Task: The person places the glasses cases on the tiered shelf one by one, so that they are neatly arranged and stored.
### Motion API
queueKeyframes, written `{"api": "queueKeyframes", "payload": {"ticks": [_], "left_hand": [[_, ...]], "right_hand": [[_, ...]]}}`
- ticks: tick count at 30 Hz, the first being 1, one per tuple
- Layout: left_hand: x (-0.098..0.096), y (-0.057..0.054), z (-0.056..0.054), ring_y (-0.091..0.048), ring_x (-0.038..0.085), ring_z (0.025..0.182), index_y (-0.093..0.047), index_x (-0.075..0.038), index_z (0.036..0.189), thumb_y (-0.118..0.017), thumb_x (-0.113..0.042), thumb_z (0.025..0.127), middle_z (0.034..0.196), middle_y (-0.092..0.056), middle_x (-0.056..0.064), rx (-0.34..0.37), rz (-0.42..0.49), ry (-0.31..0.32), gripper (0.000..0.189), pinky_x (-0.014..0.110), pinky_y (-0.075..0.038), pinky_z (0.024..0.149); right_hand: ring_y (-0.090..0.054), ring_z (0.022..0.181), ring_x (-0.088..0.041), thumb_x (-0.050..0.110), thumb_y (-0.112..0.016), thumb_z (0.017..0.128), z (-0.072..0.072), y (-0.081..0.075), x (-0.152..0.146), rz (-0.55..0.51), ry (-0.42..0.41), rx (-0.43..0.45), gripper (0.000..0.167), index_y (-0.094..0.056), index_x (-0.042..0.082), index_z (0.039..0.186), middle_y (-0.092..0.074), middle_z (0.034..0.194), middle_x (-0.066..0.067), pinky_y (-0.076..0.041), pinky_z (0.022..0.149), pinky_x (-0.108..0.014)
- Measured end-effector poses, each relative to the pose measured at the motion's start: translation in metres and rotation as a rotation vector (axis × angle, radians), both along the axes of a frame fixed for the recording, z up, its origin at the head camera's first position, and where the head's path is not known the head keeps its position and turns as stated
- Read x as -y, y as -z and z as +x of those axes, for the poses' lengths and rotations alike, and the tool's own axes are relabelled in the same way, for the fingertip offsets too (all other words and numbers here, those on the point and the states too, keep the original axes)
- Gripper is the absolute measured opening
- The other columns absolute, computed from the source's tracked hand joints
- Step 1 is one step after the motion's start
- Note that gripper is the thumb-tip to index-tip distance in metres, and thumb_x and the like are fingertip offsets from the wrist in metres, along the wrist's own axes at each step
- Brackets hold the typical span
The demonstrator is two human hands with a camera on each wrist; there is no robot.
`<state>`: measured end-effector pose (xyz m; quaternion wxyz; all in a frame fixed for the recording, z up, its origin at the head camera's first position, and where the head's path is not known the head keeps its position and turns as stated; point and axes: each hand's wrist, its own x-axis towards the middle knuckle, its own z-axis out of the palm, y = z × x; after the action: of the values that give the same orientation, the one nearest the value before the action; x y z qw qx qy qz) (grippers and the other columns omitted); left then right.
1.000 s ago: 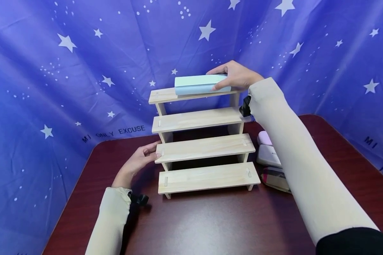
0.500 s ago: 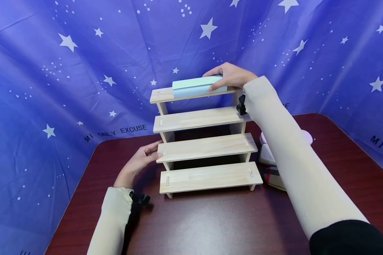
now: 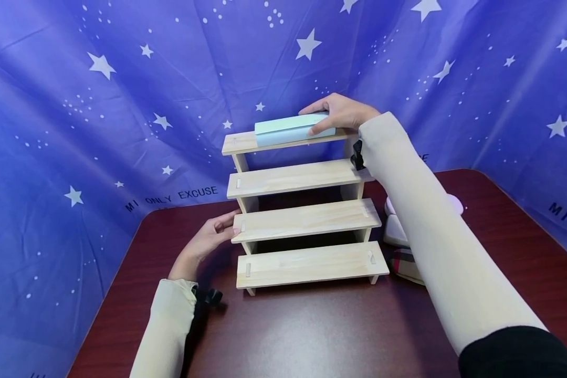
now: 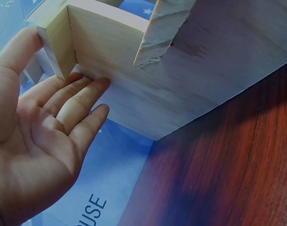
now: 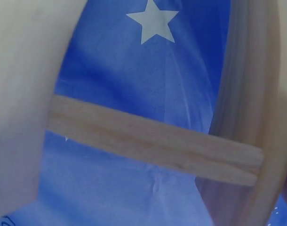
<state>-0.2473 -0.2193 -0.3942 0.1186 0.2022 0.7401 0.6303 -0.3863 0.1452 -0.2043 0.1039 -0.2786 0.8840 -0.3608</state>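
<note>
Right hand (image 3: 342,113) holds a long, pale mint-and-light-blue box (image 3: 281,134) by its right part, thumb on the front face and fingers over the far side; the box lies lengthwise on the top board of a four-tier, pale unfinished-wood stepped stand (image 3: 312,266), right of that board's left end; left hand (image 3: 200,245) grips the left end of the stand's second board from the bottom, thumb at the board's end, the other fingers extended beneath it near the side panel; stand is upright on a dark red-brown wood-grain counter (image 3: 307,331); to its right, partly covered by the right cream sleeve (image 3: 420,210), are a whitish rounded case (image 3: 395,231) and a tan pouch with dark and red bands (image 3: 406,266); behind hangs a blue fabric curtain with white stars (image 3: 189,68); right wrist view shows neither hand nor box.
</note>
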Motion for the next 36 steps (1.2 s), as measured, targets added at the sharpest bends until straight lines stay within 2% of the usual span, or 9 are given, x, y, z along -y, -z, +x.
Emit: {"api": "queueKeyframes", "payload": {"ticks": [8,10,14,15,17,21,26,32,36], "left_hand": [[-0.001,0.001,0.001,-0.059,0.004,0.103,-0.031,0.010,0.141,-0.053,0.003,0.089,0.134,-0.041,0.036,0.003,-0.004,-0.003,0.057,0.020,-0.048,0.085],[-0.002,0.000,0.002,-0.059,0.004,0.102,-0.032,0.010,0.141,-0.054,0.003,0.089,0.134,-0.041,0.035,-0.002,0.001,-0.006,0.057,0.020,-0.048,0.085],[-0.002,-0.001,0.003,-0.059,0.004,0.100,-0.033,0.011,0.141,-0.054,0.002,0.089,0.132,-0.043,0.034,-0.020,-0.001,-0.013,0.057,0.020,-0.048,0.084],[-0.002,0.000,0.002,-0.059,0.004,0.100,-0.033,0.011,0.141,-0.054,0.002,0.089,0.132,-0.044,0.034,-0.021,-0.003,-0.013,0.056,0.020,-0.048,0.084],[-0.002,0.001,0.002,-0.059,0.004,0.101,-0.032,0.010,0.141,-0.054,0.003,0.089,0.132,-0.044,0.034,-0.016,-0.007,-0.014,0.056,0.019,-0.048,0.084],[-0.001,0.002,0.001,-0.059,0.003,0.100,-0.032,0.010,0.141,-0.053,0.004,0.090,0.133,-0.044,0.033,-0.019,-0.015,-0.018,0.055,0.020,-0.048,0.084],[0.000,0.000,0.002,-0.058,0.004,0.099,-0.033,0.011,0.140,-0.054,0.003,0.090,0.133,-0.044,0.034,-0.037,-0.012,-0.025,0.055,0.020,-0.048,0.084],[-0.001,0.001,0.002,-0.059,0.005,0.099,-0.035,0.010,0.140,-0.056,0.001,0.089,0.128,-0.053,0.020,-0.037,-0.023,-0.027,0.056,0.020,-0.048,0.084],[-0.001,0.001,0.002,-0.059,0.004,0.100,-0.035,0.011,0.140,-0.056,0.000,0.090,0.127,-0.055,0.017,-0.042,-0.020,-0.025,0.055,0.020,-0.048,0.084]], "right_hand": [[-0.038,0.128,-0.018,0.029,-0.074,0.080,0.012,-0.004,-0.010,-0.068,-0.024,-0.025,0.073,-0.041,0.018,0.144,-0.040,0.146,-0.004,-0.029,0.106,-0.035],[-0.037,0.129,-0.020,0.032,-0.073,0.081,0.016,-0.006,-0.016,-0.073,-0.007,-0.034,0.072,-0.040,0.022,0.145,-0.037,0.148,-0.003,-0.037,0.097,-0.036],[-0.035,0.132,-0.022,0.032,-0.072,0.082,0.025,-0.009,-0.031,-0.099,0.035,-0.075,0.071,-0.039,0.022,0.145,-0.035,0.149,-0.004,-0.037,0.099,-0.038],[-0.035,0.132,-0.023,0.031,-0.072,0.082,0.027,-0.009,-0.035,-0.122,0.042,-0.079,0.071,-0.040,0.021,0.144,-0.035,0.149,-0.003,-0.037,0.100,-0.039],[-0.031,0.136,-0.023,0.025,-0.073,0.082,0.032,-0.009,-0.043,-0.178,0.040,-0.100,0.070,-0.041,0.016,0.144,-0.036,0.149,-0.003,-0.024,0.111,-0.042],[-0.032,0.136,-0.026,0.019,-0.071,0.083,0.044,-0.004,-0.060,-0.241,0.040,-0.120,0.066,-0.043,0.013,0.142,-0.038,0.148,-0.004,-0.021,0.113,-0.043],[-0.034,0.135,-0.026,0.014,-0.069,0.085,0.063,0.003,-0.082,-0.243,0.048,-0.128,0.062,-0.043,0.012,0.141,-0.041,0.146,-0.007,-0.021,0.112,-0.045],[-0.035,0.134,-0.023,0.015,-0.068,0.086,0.089,0.019,-0.107,-0.232,0.077,-0.126,0.058,-0.045,0.013,0.140,-0.043,0.144,-0.004,-0.022,0.112,-0.043],[-0.038,0.132,-0.018,0.013,-0.068,0.087,0.105,0.031,-0.122,-0.214,0.084,-0.139,0.055,-0.047,0.013,0.138,-0.046,0.142,-0.002,-0.030,0.108,-0.025]]}}
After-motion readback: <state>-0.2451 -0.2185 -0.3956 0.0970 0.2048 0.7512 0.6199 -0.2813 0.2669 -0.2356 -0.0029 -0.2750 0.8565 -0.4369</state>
